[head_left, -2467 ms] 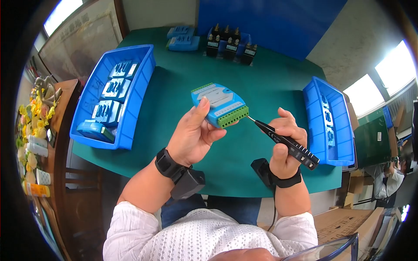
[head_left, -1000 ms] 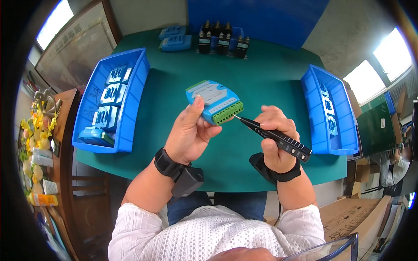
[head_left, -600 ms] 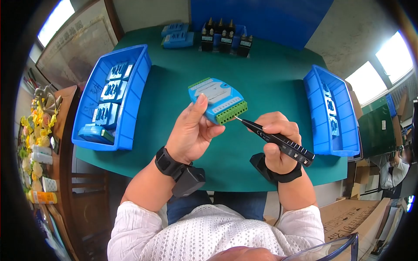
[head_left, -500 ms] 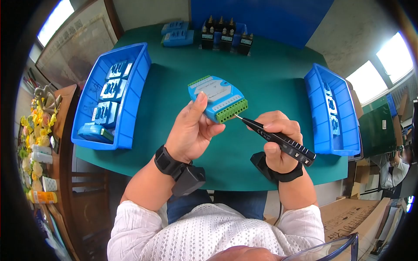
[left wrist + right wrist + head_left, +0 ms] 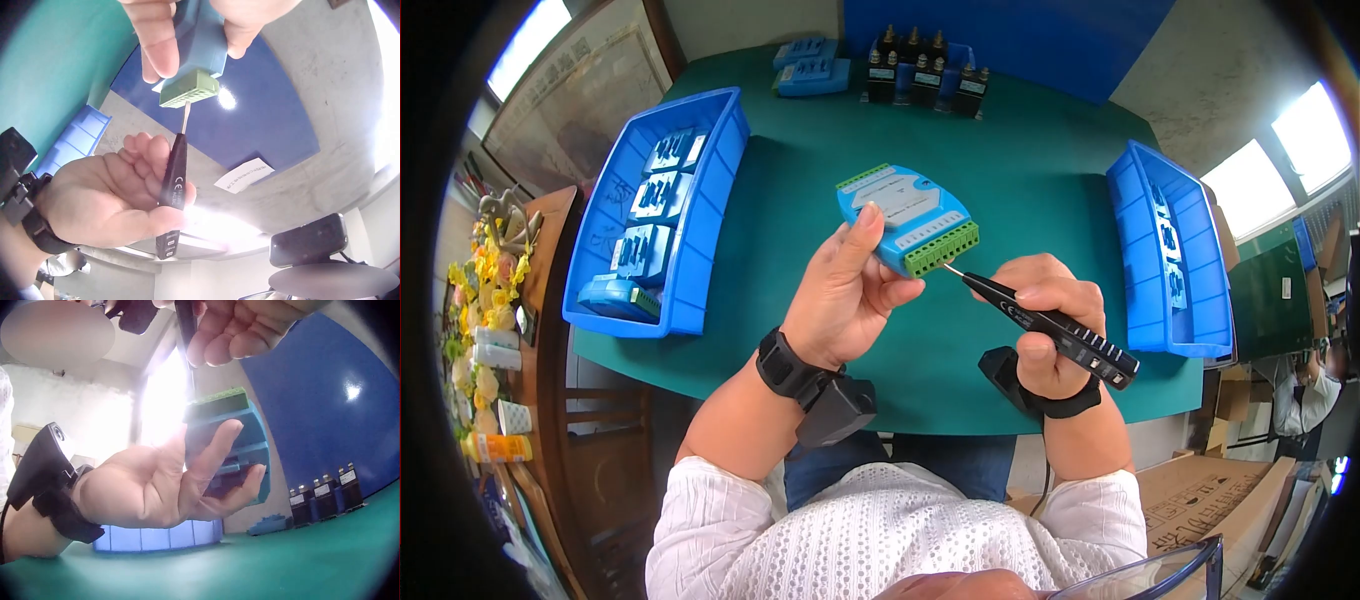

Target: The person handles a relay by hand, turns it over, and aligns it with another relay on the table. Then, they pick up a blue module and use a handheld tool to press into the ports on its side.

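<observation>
left hand [image 5: 840, 300] gripping module [image 5: 905, 215] centre frame, right hand [image 5: 1040, 295] curled round screwdriver [image 5: 1090, 347], tip on green strip [image 5: 942, 250], moved left from strip's right end

Electronics workshop: blue parts bins [image 5: 700, 210], green bench mat [image 5: 1020, 180], concrete walls.

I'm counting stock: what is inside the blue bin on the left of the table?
The left bin holds a row of blue modules, the nearest showing a green terminal strip. Whatever lies beneath them is covered.
</observation>
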The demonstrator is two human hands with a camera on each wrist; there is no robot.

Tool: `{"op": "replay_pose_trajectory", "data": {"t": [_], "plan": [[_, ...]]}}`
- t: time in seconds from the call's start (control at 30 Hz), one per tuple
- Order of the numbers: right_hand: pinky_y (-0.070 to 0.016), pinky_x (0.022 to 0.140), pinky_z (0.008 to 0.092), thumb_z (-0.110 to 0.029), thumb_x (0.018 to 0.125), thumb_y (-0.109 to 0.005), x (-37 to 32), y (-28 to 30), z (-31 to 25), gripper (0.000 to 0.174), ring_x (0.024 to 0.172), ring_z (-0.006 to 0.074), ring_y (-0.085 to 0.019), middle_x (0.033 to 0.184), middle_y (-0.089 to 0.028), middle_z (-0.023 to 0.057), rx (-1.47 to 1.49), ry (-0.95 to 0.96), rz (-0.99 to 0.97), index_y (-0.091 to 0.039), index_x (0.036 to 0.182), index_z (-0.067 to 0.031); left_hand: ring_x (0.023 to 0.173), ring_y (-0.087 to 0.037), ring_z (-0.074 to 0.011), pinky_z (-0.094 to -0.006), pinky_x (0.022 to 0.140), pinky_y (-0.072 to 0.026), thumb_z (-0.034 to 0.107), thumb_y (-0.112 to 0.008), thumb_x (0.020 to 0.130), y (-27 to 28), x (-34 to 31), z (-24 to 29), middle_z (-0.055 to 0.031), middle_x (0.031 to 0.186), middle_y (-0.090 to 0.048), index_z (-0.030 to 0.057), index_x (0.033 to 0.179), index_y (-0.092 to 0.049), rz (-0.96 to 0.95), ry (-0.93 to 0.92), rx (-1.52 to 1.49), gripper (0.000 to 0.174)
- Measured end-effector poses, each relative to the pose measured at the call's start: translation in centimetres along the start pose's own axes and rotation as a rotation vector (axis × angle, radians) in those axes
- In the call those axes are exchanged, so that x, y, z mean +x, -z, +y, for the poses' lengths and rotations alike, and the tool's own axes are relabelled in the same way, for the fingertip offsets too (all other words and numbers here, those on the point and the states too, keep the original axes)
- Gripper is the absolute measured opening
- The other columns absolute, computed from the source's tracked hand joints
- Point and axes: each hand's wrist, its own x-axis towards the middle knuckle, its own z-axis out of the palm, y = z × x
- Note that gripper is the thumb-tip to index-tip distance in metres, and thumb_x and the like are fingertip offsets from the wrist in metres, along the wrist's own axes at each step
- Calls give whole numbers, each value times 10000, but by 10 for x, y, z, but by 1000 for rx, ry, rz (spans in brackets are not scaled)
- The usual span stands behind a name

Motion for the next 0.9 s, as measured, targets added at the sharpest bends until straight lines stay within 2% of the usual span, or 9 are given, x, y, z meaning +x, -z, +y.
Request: {"op": "replay_pose_trajectory", "data": {"t": [0.9], "plan": [[-481,672,347,-241,801,-656,-1,-3,-3,302,750,260,-593,846,-617,150,36,13,-38,-528,969,-25,973,-586,-315,-239,634,-587,317,-467,905,0,-1,0,-207,1131,-525,-48,1244,-342,-14,-10,39,514]]}}
